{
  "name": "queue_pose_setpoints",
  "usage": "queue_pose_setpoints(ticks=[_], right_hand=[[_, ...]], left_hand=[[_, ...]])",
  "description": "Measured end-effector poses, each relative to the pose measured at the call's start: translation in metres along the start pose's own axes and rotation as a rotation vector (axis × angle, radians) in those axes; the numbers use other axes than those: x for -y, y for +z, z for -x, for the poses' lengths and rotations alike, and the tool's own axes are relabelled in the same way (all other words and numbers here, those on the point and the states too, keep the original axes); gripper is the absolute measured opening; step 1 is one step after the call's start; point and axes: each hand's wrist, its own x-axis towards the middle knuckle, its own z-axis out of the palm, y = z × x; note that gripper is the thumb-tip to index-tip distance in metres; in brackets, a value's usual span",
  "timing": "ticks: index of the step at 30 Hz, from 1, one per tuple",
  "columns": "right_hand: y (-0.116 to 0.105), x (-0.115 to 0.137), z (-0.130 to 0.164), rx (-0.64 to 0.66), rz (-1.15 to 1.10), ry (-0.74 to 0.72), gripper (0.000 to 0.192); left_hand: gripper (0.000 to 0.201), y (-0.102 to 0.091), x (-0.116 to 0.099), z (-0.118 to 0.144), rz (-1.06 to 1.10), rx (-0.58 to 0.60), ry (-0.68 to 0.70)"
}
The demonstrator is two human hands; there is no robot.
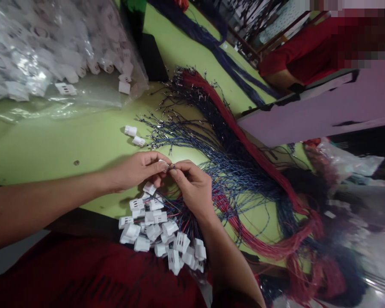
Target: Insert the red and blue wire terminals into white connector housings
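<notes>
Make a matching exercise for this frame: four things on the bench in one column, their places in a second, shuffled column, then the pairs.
Things:
1. clear bag of connectors
2. two loose connectors
3. wired connector pile
4. red wire bundle

Places:
A. just below the left hand and right hand
B. far left corner of the green table
C. running diagonally along the table's right side
D. on bare tabletop just beyond the hands

Pairs: 1-B, 2-D, 3-A, 4-C
</notes>
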Motion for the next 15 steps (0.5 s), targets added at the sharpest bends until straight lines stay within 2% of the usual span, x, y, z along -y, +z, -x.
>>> queue_pose_setpoints(ticks=[3,7,11,15], right_hand=[[-0.0023,-0.0009,-0.0009,-0.048,0.142,-0.074,0.01],[-0.0049,-0.001,0.0006,-0.114,0.506,-0.176,0.016],[-0.0035,0.0018,0.0032,-0.034,0.787,-0.2,0.019],[-0.002,0.0058,0.0051,0.031,0.91,-0.239,0.02]], left_hand=[[0.01,0.0005,0.0013,-0.001,0.024,-0.014,-0.009],[0.011,0.0005,0.0022,-0.0016,0.045,-0.034,-0.042],[0.017,-0.0017,0.0054,-0.0016,0.032,-0.039,-0.038],[0.024,-0.0026,0.0081,-0.002,0.013,-0.029,-0.035]])
